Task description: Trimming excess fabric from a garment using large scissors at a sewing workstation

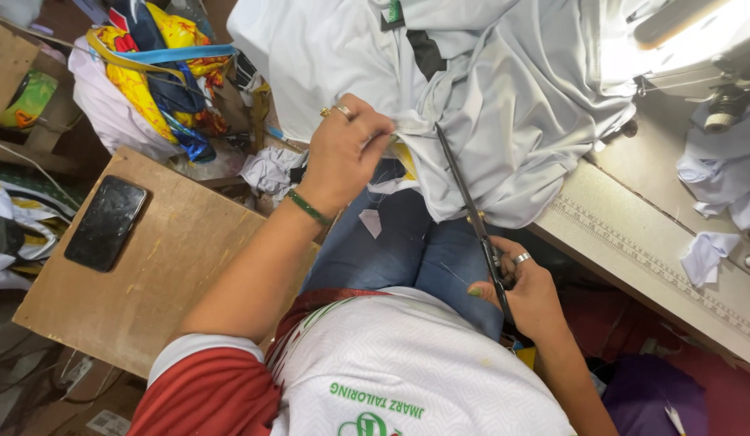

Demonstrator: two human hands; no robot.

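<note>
A pale grey garment (504, 89) is heaped over the sewing table edge and hangs toward my lap. My left hand (347, 153), with a gold ring and a green bracelet, pinches a fold of the garment at its lower edge. My right hand (524, 291), wearing a silver ring, grips the handles of long black scissors (470, 218). The blades point up and reach the cloth just right of my left fingers. Whether the blades have cut into the fabric is unclear.
A wooden board (173, 266) at the left bears a black phone (106, 222). Colourful cloth (157, 73) is piled behind it. The sewing table (657, 258) with a ruler strip runs at the right, with white scraps (706, 254) and a lit sewing machine (714, 48).
</note>
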